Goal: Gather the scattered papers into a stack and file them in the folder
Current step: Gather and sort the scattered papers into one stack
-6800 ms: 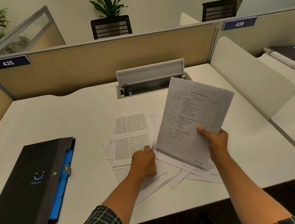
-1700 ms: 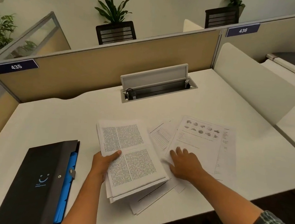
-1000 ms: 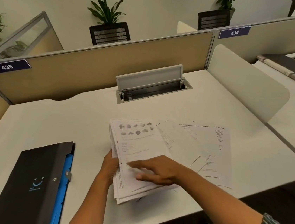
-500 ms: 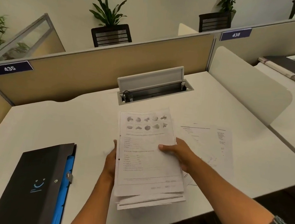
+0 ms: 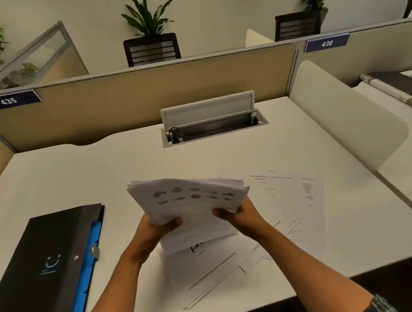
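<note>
A thick stack of printed papers (image 5: 189,200) is lifted off the white desk (image 5: 68,178) and tilted nearly flat, its far edge fanned. My left hand (image 5: 158,230) grips its near left corner, thumb on top. My right hand (image 5: 239,216) holds its right edge. Several loose sheets (image 5: 295,199) lie on the desk to the right, and more (image 5: 207,266) lie under the stack near the front edge. A black folder (image 5: 44,260) with blue dividers lies closed at the front left.
An open cable tray (image 5: 211,120) with a raised lid sits at the desk's back middle. A beige partition (image 5: 129,96) closes the back, a white side divider (image 5: 346,112) the right. The desk's front edge runs close below the loose sheets.
The stack has been raised off the desk and tipped from upright toward flat. My left hand shifted to its near corner; my right hand stays on the right edge.
</note>
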`<action>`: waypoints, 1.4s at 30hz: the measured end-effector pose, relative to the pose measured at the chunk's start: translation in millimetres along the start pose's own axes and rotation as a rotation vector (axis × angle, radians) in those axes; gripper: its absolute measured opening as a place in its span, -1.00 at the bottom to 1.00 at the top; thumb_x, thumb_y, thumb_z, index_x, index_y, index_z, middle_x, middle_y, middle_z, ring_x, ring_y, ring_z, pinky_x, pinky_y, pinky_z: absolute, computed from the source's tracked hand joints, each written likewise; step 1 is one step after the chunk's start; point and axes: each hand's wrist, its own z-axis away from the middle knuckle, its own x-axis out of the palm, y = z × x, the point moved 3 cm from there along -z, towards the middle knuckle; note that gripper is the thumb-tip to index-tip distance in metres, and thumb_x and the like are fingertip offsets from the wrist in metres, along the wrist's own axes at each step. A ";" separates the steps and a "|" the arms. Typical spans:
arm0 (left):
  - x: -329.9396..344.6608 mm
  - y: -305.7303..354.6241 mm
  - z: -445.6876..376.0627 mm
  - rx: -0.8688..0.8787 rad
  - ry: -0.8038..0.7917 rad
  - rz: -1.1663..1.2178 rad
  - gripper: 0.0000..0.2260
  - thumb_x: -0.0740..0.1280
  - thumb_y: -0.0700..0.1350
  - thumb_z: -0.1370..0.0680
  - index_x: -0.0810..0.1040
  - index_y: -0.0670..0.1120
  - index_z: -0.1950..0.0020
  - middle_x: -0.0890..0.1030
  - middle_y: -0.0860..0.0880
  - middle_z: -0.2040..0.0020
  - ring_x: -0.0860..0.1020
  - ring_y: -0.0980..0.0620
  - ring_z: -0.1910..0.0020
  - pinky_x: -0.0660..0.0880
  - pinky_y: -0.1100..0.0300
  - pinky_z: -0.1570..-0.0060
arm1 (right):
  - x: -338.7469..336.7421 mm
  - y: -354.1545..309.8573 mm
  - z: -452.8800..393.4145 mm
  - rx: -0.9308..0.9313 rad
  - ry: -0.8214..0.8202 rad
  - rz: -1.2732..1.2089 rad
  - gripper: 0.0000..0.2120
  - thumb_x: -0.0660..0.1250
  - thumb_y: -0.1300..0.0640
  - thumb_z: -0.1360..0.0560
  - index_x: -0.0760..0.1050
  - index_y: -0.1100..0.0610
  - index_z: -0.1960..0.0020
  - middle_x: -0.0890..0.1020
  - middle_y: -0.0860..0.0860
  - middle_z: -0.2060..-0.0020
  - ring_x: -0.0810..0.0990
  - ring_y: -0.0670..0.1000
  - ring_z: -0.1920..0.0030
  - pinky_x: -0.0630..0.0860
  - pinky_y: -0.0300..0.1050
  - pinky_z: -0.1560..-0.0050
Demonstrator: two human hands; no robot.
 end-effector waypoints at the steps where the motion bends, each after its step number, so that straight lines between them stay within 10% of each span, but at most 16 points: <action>1: 0.2 -1.6 -0.8 -0.013 0.011 0.003 -0.46 0.60 0.06 -0.28 0.63 0.07 -0.25 0.68 -0.03 -0.15 0.64 -0.01 -0.15 0.67 0.03 -0.01 | -1.2 2.1 -1.4 0.005 -0.011 0.018 -0.49 0.48 0.34 -0.51 0.49 -0.02 -0.37 0.62 0.09 -0.23 0.59 0.08 -0.27 0.59 0.15 -0.29; 11: -7.2 -3.6 -18.9 -0.098 0.336 -0.033 -0.55 0.64 0.19 -0.27 0.65 -0.01 -0.01 0.74 0.07 0.06 0.69 0.07 0.05 0.63 0.16 0.13 | -53.9 25.1 -15.4 0.183 0.312 0.573 -0.59 0.48 -0.19 -0.49 0.59 0.02 -0.22 0.69 -0.05 -0.12 0.67 -0.01 -0.07 0.59 -0.10 -0.03; 22: -65.7 -38.0 7.4 -0.270 0.546 0.000 -0.82 0.56 -0.11 -0.47 0.60 -0.02 0.01 0.69 -0.04 0.06 0.66 -0.05 0.06 0.59 0.16 0.18 | 5.5 57.9 12.7 0.287 0.012 1.395 -0.07 0.28 -0.58 -0.29 0.38 0.09 -0.38 0.48 0.08 -0.27 0.48 0.12 -0.22 0.43 0.06 -0.12; 30: -68.0 -57.6 19.9 -0.341 0.519 0.000 -0.77 0.57 -0.11 -0.46 0.61 -0.08 -0.06 0.71 -0.08 0.04 0.68 -0.09 0.05 0.61 0.14 0.19 | 27.5 61.9 14.5 0.448 0.036 1.226 -0.15 0.53 -0.35 -0.31 0.35 0.15 -0.35 0.50 0.12 -0.22 0.54 0.13 -0.19 0.48 -0.01 -0.08; 37: -68.8 -63.0 23.5 -0.367 0.544 0.058 -0.70 0.55 -0.12 -0.48 0.58 -0.12 -0.15 0.69 -0.08 0.01 0.65 -0.09 0.04 0.59 0.13 0.16 | 9.0 63.0 18.5 0.395 0.266 0.750 -0.87 0.44 0.06 -0.50 0.58 0.11 0.05 0.65 -0.01 0.20 0.61 0.02 0.19 0.51 -0.10 0.19; 42: -69.4 -68.2 24.5 -0.369 0.568 0.153 -0.65 0.54 -0.16 -0.49 0.56 -0.13 -0.23 0.67 -0.10 -0.03 0.63 -0.11 0.00 0.58 -0.02 -0.07 | -31.3 59.2 22.2 0.373 0.403 0.514 -0.81 0.50 0.08 -0.50 0.60 0.08 0.26 0.61 -0.05 0.37 0.56 -0.07 0.34 0.36 -0.22 0.37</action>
